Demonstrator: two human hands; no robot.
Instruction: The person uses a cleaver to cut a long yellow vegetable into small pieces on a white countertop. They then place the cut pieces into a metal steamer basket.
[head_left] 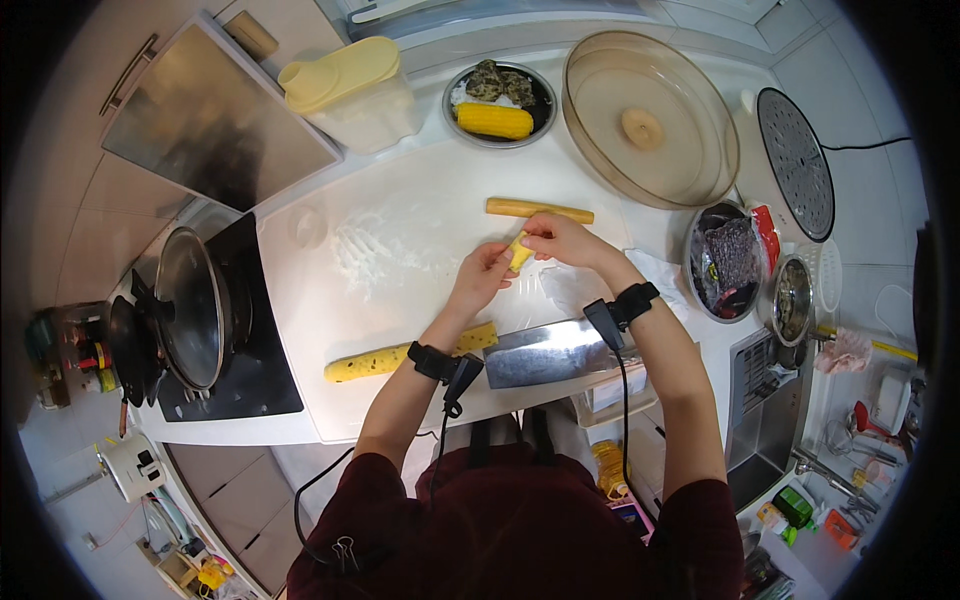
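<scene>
Left hand: my left hand (485,272) pinches the lower left side of a small yellow dough piece (518,253) in its fingertips.
Right hand: my right hand (560,241) grips the same piece from the upper right, fingers bent over it.
Dough piece: between my two hands, above the white work mat (400,200), just below the rolling pin as I look down.
Rolling pin: the wooden rolling pin (540,210) lies crosswise beyond my fingers.
Dough log: a speckled yellow dough log (375,365) lies nearer to me (my left forearm passes over it, so part is hidden).
Cleaver: the broad shiny cleaver blade (550,353) lies flat near the mat's front edge, beside the log's right end; I cannot make out its handle.
Flour: a white smear of flour (370,248) marks the mat left of my hands.
Far side: a round plate (549,118) holds a yellow corn cob (495,121) and some dark mottled pieces; right of it sits a big amber see-through lid (590,150).
Left side: a lidded pan (192,305) stands on the black cooktop (262,350).
Wrists: a black strap (430,362) circles each one.
</scene>
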